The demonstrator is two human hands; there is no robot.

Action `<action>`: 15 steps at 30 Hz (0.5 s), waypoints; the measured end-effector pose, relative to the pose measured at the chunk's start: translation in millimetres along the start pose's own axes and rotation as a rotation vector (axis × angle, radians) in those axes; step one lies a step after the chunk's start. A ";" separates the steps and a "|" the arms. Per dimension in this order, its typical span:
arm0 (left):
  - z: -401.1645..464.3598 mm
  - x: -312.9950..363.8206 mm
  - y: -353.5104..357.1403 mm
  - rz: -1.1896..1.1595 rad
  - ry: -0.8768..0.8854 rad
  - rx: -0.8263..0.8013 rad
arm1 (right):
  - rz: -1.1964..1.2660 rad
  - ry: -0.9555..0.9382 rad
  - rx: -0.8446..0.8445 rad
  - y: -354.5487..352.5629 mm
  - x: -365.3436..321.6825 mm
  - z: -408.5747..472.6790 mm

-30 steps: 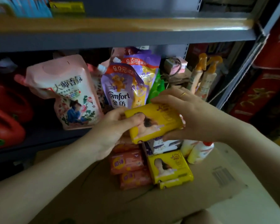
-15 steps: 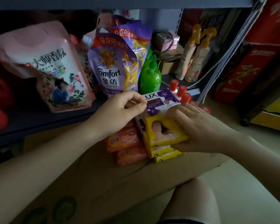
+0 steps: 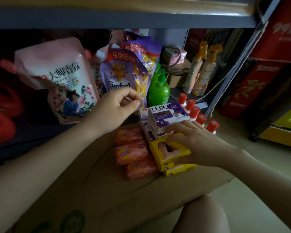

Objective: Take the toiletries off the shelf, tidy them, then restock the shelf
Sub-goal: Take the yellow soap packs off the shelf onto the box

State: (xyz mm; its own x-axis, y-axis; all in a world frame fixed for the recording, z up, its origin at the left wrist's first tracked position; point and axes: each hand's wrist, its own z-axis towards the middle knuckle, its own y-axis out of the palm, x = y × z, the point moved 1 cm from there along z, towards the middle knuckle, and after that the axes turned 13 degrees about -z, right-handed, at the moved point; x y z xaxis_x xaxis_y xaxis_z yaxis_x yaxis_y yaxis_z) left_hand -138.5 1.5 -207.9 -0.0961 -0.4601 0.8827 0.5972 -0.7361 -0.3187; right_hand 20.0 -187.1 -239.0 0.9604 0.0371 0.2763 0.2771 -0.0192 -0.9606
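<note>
Right hand grips the top yellow soap box; left hand hovers empty, loosely curled

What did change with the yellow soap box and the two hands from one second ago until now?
The yellow soap box went down from in front of the shelf onto the yellow stack on the cardboard. The left hand let go and lifted away; the right hand keeps its grip. The orange packs stayed put.

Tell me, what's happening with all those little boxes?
A person is sorting soaps on a flattened cardboard box on the floor by a shelf. The right hand presses on the top yellow soap box of a small stack. The left hand hovers empty above. Orange soap packs and purple Lux boxes sit beside it.
</note>
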 end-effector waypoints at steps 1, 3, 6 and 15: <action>2.6 3.1 -6.4 0.020 0.024 0.017 | 0.042 -0.022 0.058 -9.1 -0.1 5.2; 8.2 12.0 -21.3 0.068 0.094 0.068 | 0.131 -0.054 0.254 -34.5 -1.8 20.5; 18.6 34.1 -51.6 0.236 0.250 0.148 | 0.213 -0.049 0.490 -78.7 1.7 54.7; 54.7 96.7 -185.9 1.288 0.627 0.330 | 0.491 0.134 0.766 -194.2 13.6 190.6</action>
State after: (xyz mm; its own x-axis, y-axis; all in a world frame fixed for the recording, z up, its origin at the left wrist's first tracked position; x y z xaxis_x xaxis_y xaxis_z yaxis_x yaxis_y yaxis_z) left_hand -215.2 121.0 -44.4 0.3609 -0.8949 -0.2625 0.6787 0.4451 -0.5842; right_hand -26.6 7.6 -54.1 0.9737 0.0823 -0.2127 -0.2124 0.6668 -0.7144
